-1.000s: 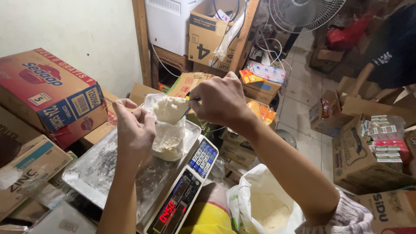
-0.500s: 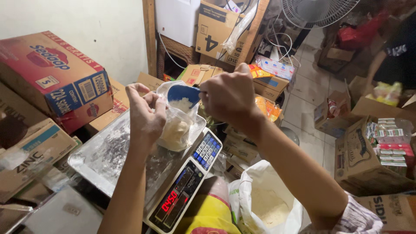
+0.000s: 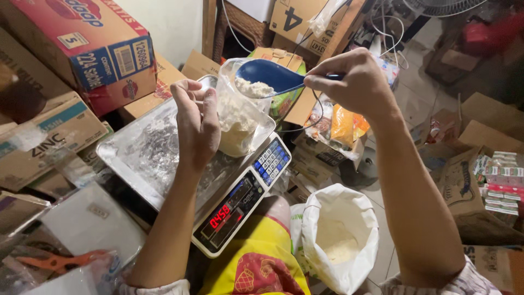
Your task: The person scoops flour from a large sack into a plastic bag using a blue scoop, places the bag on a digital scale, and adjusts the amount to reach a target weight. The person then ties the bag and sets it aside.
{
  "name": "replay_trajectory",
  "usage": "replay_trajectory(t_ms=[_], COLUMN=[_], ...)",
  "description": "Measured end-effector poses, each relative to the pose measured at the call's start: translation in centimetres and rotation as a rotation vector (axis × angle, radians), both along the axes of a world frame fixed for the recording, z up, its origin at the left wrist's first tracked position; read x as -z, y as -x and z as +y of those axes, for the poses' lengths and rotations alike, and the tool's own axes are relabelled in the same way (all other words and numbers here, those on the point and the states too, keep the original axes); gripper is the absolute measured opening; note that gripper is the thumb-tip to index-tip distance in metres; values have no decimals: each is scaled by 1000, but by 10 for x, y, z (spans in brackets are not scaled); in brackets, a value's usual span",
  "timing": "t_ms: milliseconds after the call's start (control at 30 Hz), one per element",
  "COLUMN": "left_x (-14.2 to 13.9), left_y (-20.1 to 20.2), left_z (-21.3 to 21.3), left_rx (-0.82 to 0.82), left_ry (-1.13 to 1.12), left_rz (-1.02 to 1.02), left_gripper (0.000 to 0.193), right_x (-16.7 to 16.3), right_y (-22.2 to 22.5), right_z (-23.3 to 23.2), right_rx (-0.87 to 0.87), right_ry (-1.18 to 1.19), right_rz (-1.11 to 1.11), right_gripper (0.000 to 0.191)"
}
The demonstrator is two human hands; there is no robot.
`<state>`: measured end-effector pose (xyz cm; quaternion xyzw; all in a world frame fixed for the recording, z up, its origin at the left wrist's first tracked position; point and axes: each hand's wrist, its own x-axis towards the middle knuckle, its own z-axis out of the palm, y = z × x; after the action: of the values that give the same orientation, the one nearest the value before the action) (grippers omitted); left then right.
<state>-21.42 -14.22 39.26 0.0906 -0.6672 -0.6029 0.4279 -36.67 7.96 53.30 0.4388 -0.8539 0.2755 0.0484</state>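
flour bag (image 3: 240, 123) sits on scale tray (image 3: 136, 158), right edge. my left hand (image 3: 197, 123) grips its rim open; right hand (image 3: 357, 84) pinches blue scoop (image 3: 273, 76) w/ flour over the mouth. filling step; next tip slow, watch readout (image 3: 221, 217).

The right hand (image 3: 357, 87) hides the blue scoop (image 3: 273, 76) handle's end.

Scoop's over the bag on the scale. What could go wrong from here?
The blue scoop is heaped with white powder and sits at the rim of the clear bag, so some may spill onto the scale tray. The left hand holding the soft bag could skew the reading.
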Motion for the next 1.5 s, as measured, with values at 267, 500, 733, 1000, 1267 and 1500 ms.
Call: replay_trajectory(t_ms=[267,500,733,1000,1267,1500], left_x=[9,22,38,48,58,38], left_y=[-7,-6,6,7,12,-18], left_z=[-3,1,6,22,15,29], left_rx=[5,-3,74,233,320,221], left_ry=[-98,-35,-36,-103,-287,-449], left_rz=[-54,-21,-6,63,115,68], left_gripper=[30,29,35,69,82,79], right_x=[-11,2,15,30,36,36], right_y=[-17,-53,-79,-85,-70,-49], right_z=[-5,-30,-42,-54,-48,-24], right_rx=[139,223,75,47,144,250], right_ry=[-18,-200,-103,-138,-199,-22], right_rz=[39,437,755,619,258,88], right_gripper=[18,10,14,11,13,19])
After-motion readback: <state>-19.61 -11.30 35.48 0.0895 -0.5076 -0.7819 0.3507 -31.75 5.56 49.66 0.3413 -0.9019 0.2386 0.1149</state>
